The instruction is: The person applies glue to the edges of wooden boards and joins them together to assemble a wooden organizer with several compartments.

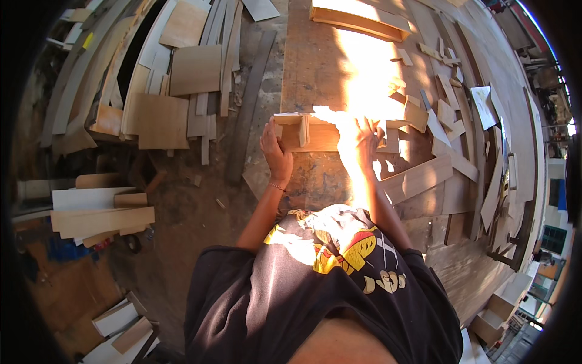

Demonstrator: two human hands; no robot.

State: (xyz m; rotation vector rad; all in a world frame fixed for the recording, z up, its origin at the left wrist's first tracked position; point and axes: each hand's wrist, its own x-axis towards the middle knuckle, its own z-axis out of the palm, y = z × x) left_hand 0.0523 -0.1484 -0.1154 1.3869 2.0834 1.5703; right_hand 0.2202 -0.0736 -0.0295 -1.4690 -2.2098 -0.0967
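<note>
The box, an open wooden one with an upright divider, sits between the two hands on the bench. The left hand is partly closed on its left end, fingers along the outside. The right hand lies over its right end; glare hides the fingertips, so I cannot tell how far they close or how firmly they hold.

Just right of the grip, small offcuts crowd the bench, and a plank slants near the right forearm. More scraps spread farther right. Beyond the grip, well apart, lies another wooden piece, its top bleached by sun. Left of the grip, past a long dark strip, panels lie stacked; nearer the body on that side is a pile of boards.

Sunlight washes out the box's far right part and the bench beyond it. Things at the far right and lower left are curved, dim and cut off by the lens rim.
</note>
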